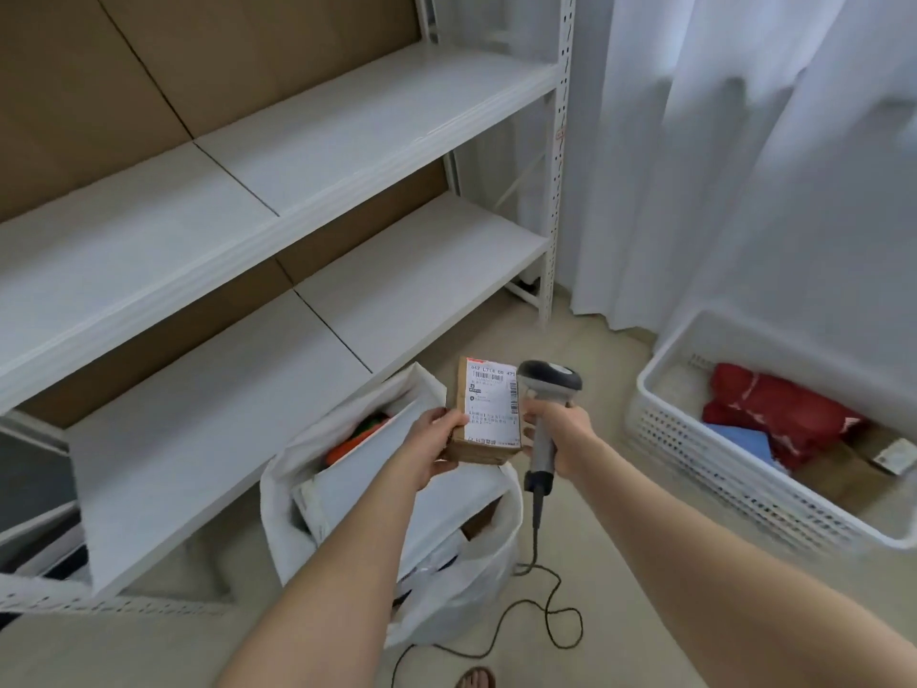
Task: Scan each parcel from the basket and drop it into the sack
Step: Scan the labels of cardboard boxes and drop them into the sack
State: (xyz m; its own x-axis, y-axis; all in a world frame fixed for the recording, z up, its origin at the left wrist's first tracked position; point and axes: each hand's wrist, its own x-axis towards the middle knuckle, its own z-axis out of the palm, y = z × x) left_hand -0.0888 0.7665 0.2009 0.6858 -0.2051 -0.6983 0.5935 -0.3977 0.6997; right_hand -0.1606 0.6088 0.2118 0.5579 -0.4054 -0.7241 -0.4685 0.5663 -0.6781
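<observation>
My left hand (430,446) grips a small brown cardboard parcel (489,414) by its left edge, its white shipping label facing up. My right hand (560,439) holds a grey handheld barcode scanner (546,389) by the handle, its head right beside the label's right edge. Both are held above the open white sack (397,563) on the floor, which holds several parcels, one white box and something orange. The white perforated basket (694,469) stands to the right with a red parcel (774,414), a blue one and a brown box inside.
White metal shelving (278,211) with bare boards fills the left and back. A white curtain (744,141) hangs behind the basket. The scanner's dark cable (551,608) trails in loops over the beige floor beside the sack. A sandalled foot (476,678) shows at the bottom edge.
</observation>
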